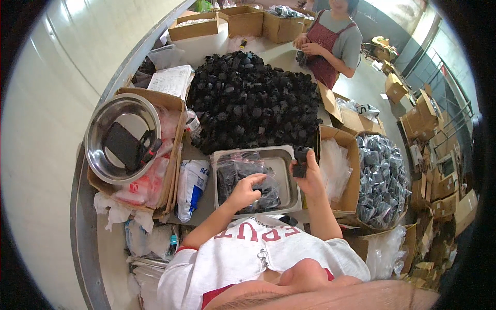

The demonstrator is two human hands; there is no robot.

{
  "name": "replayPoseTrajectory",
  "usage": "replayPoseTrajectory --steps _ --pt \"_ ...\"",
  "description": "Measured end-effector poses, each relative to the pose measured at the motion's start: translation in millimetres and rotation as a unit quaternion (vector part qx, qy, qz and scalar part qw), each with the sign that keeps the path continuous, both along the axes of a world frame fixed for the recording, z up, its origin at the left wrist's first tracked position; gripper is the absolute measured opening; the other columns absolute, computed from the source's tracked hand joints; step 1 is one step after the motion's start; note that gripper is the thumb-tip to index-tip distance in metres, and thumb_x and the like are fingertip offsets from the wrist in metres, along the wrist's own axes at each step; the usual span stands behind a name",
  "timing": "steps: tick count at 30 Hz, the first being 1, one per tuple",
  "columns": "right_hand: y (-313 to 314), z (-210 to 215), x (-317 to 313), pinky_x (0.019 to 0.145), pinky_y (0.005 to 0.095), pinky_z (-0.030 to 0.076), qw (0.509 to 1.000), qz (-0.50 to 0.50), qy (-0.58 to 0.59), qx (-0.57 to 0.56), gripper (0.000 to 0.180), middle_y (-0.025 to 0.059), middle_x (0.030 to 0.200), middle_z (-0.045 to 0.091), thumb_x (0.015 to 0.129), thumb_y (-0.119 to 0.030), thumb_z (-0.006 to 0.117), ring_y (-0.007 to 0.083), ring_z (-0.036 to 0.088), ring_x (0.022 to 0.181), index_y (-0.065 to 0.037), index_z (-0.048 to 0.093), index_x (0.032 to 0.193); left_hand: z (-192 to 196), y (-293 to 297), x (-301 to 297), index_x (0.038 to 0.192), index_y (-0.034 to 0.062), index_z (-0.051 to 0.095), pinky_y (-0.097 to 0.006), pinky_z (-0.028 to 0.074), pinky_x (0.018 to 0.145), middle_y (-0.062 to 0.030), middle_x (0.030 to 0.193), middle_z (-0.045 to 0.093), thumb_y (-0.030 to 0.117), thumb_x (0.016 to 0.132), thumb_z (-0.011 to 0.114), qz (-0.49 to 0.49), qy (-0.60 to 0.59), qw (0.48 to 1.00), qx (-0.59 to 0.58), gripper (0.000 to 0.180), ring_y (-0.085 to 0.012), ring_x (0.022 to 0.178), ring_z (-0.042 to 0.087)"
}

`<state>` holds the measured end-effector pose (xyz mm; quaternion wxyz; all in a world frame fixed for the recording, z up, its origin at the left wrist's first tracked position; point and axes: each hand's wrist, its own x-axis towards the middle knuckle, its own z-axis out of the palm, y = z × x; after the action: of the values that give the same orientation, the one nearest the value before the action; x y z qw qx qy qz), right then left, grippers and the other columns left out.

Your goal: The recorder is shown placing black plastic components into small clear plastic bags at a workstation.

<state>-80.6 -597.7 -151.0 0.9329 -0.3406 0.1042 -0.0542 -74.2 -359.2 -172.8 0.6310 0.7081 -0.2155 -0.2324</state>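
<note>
My right hand (313,178) grips a small black plastic part (299,169) over the right end of a metal tray (294,204). The part has a rounded upper end and a blocky lower end; its exact kind is unclear. My left hand (247,192) hovers over the tray with thumb and forefinger apart, seemingly holding nothing. Beneath it lie clear plastic bags (231,173) with dark contents inside the tray. Just beyond the tray spreads a large heap of similar black parts (253,103).
At left, a steel bowl (93,155) holding a black device and a red-handled tool rests on a carton. A blue-and-white bag (192,188) lies beside it. On the right stand a carton of clear bags (336,170) and bagged parts (382,175). A co-worker (330,46) stands beyond the heap.
</note>
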Motion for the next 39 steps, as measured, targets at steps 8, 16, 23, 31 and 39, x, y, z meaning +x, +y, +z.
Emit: replayPoseTrajectory --steps 8,16,23,31,39 --pt "26 26 -4 0.093 0.0310 0.041 0.963 0.102 -0.131 -0.211 0.045 0.0081 0.113 0.053 0.087 -0.002 0.061 0.0176 0.052 0.109 -0.010 0.035 0.123 17 3 14 0.120 -0.0031 0.058 -0.030 0.049 0.086 -0.0148 0.130 0.053 0.002 0.061 0.055 0.010 -0.017 1.000 0.022 0.059 -0.0224 0.114 0.055" --pt "44 -5 -4 0.100 0.0400 0.034 0.805 0.153 -0.147 -0.555 0.039 0.0083 0.112 0.058 0.075 -0.009 0.075 0.0279 0.051 0.109 -0.007 0.057 0.110 11 9 17 0.121 -0.0025 0.057 -0.026 0.049 0.069 -0.0056 0.099 0.063 -0.002 0.065 0.056 -0.001 0.144 0.987 -0.073 0.056 -0.0110 0.084 0.057" --pt "48 26 -10 0.103 0.0543 0.017 0.559 0.116 -0.274 -0.774 0.032 0.0006 0.100 0.063 0.073 -0.016 0.073 0.0272 0.047 0.113 -0.016 0.066 0.104 20 6 12 0.119 -0.0043 0.058 -0.029 0.047 0.085 -0.0096 0.109 0.062 0.001 0.061 0.057 0.025 0.085 0.994 -0.062 0.059 -0.0174 0.099 0.058" --pt "47 24 -26 0.105 0.0658 0.013 0.426 0.236 -0.225 -0.844 0.019 0.0030 0.095 0.066 0.083 -0.027 0.060 0.0276 0.051 0.113 -0.017 0.068 0.097 19 3 9 0.119 -0.0036 0.060 -0.030 0.045 0.093 -0.0149 0.125 0.057 0.003 0.062 0.055 -0.001 -0.017 1.000 0.025 0.058 -0.0202 0.114 0.055" --pt "23 23 -28 0.085 0.0388 0.047 0.546 0.181 -0.262 -0.775 0.018 0.0105 0.088 0.056 0.073 -0.019 0.073 0.0306 0.057 0.092 -0.004 0.066 0.082 21 24 9 0.091 -0.0013 0.068 -0.035 0.050 0.078 -0.0132 0.100 0.062 0.012 0.074 0.070 -0.068 -0.274 0.942 0.178 0.022 -0.0275 0.086 0.062"
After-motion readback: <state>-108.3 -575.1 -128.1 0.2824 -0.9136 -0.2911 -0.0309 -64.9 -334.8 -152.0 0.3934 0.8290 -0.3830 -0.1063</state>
